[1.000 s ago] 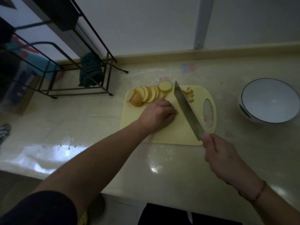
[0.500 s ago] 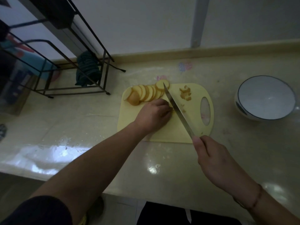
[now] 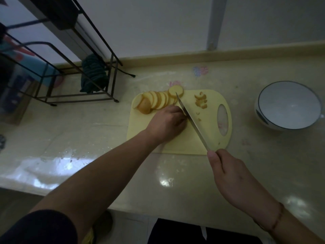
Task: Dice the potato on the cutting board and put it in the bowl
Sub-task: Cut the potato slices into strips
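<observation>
A pale yellow cutting board lies on the counter. A fanned row of round potato slices sits along its far left edge. A small heap of diced potato lies at the far right of the board. My left hand is curled over a piece of potato that it hides. My right hand grips the handle of a cleaver, whose blade stands edge-down right beside my left fingers. A white bowl with a dark rim stands to the right, off the board.
A black wire rack with a dark striped cloth hanging on it stands at the back left. The counter's front edge runs just below my forearms. A raised backsplash lip runs along the wall.
The cleaver has swung from a raised, flat-showing tilt to edge-down against my left fingers. My left hand stayed in place on the board.
</observation>
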`<state>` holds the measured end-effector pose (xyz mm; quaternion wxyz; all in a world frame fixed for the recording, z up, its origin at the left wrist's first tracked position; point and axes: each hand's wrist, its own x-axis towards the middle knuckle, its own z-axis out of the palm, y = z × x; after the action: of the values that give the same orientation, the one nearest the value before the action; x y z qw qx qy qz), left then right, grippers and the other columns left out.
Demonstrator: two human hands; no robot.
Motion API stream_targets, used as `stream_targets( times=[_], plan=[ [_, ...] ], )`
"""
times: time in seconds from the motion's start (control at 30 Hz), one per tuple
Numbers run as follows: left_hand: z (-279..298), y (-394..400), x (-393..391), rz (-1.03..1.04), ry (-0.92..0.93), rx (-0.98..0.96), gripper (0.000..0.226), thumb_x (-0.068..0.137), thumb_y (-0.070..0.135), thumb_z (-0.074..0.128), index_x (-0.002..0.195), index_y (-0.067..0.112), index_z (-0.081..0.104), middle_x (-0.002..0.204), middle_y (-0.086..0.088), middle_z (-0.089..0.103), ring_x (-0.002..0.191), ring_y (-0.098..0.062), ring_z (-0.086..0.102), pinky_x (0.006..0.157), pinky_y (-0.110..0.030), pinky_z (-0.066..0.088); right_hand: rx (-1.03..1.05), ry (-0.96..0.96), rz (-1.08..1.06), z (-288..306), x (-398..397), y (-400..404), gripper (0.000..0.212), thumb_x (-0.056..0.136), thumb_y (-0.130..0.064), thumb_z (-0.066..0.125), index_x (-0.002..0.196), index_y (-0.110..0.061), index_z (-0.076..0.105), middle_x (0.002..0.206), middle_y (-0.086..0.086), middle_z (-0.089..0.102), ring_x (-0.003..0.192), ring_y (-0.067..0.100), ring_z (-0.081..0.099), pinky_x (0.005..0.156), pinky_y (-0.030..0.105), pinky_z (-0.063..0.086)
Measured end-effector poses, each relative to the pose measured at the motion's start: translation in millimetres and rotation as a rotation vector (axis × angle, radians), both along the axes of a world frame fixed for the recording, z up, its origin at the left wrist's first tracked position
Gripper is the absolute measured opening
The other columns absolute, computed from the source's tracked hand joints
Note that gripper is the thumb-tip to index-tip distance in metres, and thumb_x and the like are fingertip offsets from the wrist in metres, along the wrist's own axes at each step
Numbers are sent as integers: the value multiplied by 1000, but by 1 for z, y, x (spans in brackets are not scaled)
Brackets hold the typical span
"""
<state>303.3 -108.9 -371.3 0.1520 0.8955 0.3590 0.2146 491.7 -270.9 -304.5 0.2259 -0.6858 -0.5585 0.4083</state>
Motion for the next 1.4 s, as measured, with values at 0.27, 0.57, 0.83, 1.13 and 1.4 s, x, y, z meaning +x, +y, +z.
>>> stream_targets(
  times=[0.27, 0.57, 0.83, 1.13, 1.4],
  plan=[
    [-1, 3, -1, -12, -6, -33, 24, 85, 19, 61, 86, 1, 77, 89, -14, 72, 79, -31, 67, 64, -38, 55, -52, -10, 32, -6, -7, 14, 41, 99, -45, 27, 75, -17, 44, 65, 0, 54, 59, 10, 51, 51, 19, 34],
    [-2, 1, -2, -19, -27, 1, 17, 86, 15, 65, 86, 1, 75, 83, -13, 67, 74, -31, 63, 64, -34, 52, -78, 56, -7, 0, 9, 21, 51, 94, -52, 25, 76, -12, 52, 64, 2, 54, 58, 14, 51, 58, 33, 41],
    [-6, -2, -2, 26, -64, -2, 11, 85, 11, 71, 87, 1, 76, 93, -14, 68, 79, -30, 65, 67, -35, 55, -76, 82, -8, 5, 9, 22, 54, 88, -58, 25, 76, -13, 52, 63, 2, 54, 52, 9, 47, 54, 29, 37],
    [-10, -12, -6, 124, -107, 18, 11, 80, 7, 75, 88, 0, 75, 92, -13, 70, 80, -29, 65, 71, -35, 52, -21, 70, 15, 8, 0, 9, 51, 88, -58, 26, 72, -15, 50, 59, 4, 57, 57, 10, 54, 58, 30, 42],
    [-12, -8, -7, 80, -67, 32, 15, 83, 11, 73, 95, 3, 78, 99, -15, 71, 84, -33, 65, 73, -33, 50, 33, 29, 15, -1, -2, 4, 46, 90, -55, 28, 72, -18, 49, 56, 0, 53, 63, 6, 56, 56, 20, 39]
  ],
)
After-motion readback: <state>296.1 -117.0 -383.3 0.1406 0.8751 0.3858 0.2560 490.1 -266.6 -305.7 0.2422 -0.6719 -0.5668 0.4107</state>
